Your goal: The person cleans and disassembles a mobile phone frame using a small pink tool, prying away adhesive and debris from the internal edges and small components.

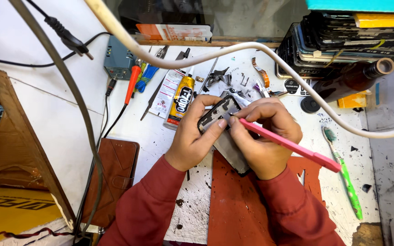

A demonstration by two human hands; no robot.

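Observation:
My left hand [192,136] grips the upper end of an opened phone body [217,114], thumb pressed on its dark inner face. My right hand [265,136] supports the phone's lower part [231,152] and pinches a pink flat pry tool [292,146], whose tip meets the phone near my left thumb. The tool's handle sticks out to the right. Both arms wear red sleeves. The phone is held just above a red-brown mat [238,205] on the white worktable [160,136].
A yellow glue tube [181,98], red and blue screwdrivers [133,82], tweezers and metal scraps lie behind the hands. A green toothbrush [345,175] lies at right, a brown wallet case [115,177] at left. Stacked phones [343,41] stand back right. Cables [251,45] hang across.

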